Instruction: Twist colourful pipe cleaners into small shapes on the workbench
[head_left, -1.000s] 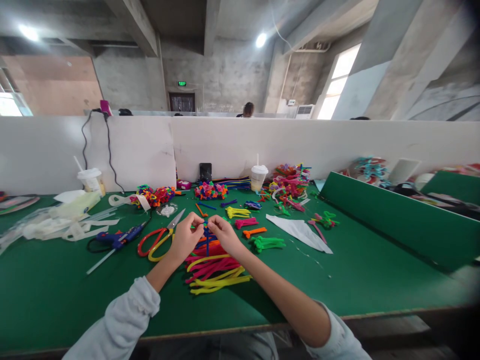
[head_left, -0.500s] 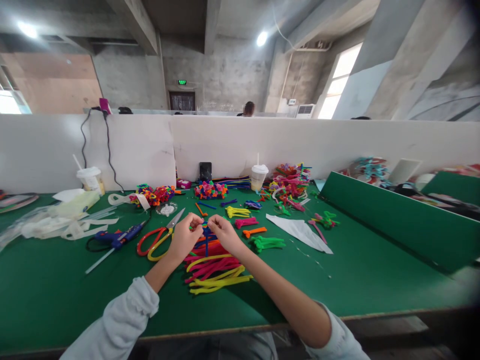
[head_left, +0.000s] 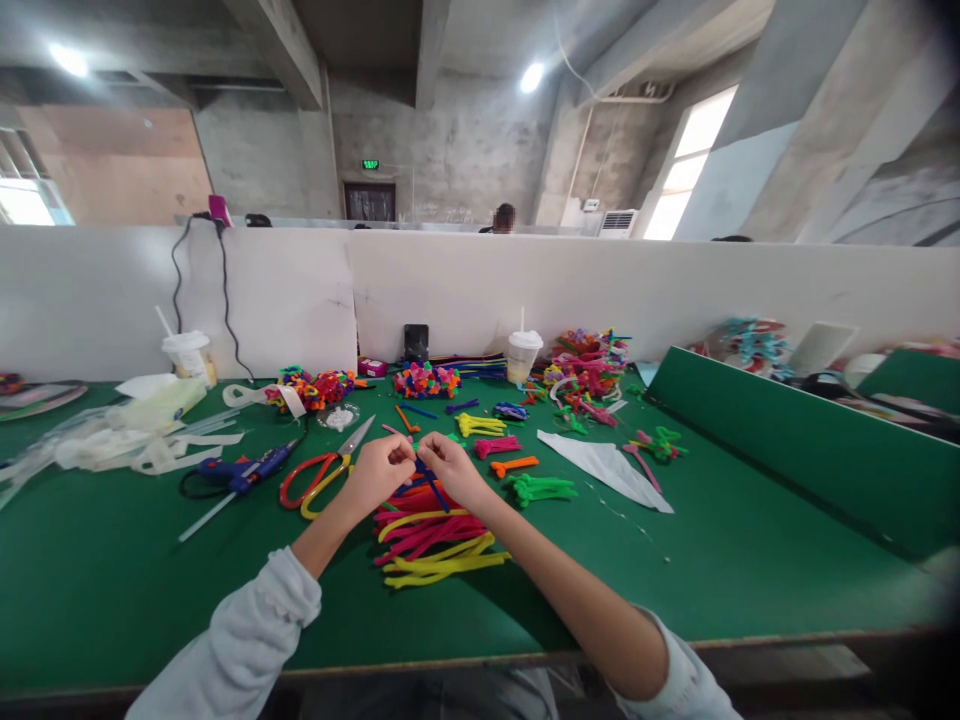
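Over the middle of the table, my left hand [head_left: 384, 468] and my right hand [head_left: 450, 470] are closed in pinches, fingertips almost meeting. Between them is a dark blue pipe cleaner [head_left: 435, 490], one end slanting down to the right; the pinched part is mostly hidden by fingers. Right below lies a pile of pink, red and yellow pipe cleaners [head_left: 442, 560]. Scissors [head_left: 326, 470] with red and yellow handles rest left of my left hand. Beyond my right hand lie small bent bundles: yellow [head_left: 481, 425], pink [head_left: 498, 446], orange [head_left: 514, 466] and green [head_left: 541, 488].
On the left are a blue glue gun [head_left: 251, 470] and plastic wrapping [head_left: 90, 435]. Drink cups [head_left: 523, 355] and colourful pipe-cleaner clusters [head_left: 427, 380] line the white partition [head_left: 450, 290]. A white sheet [head_left: 604, 470] and a green panel [head_left: 787, 450] lie right.
The blue pipe cleaner has swung from hanging straight down to slanting right. My fingertips have shifted slightly while staying pinched; the whole view has moved a little.
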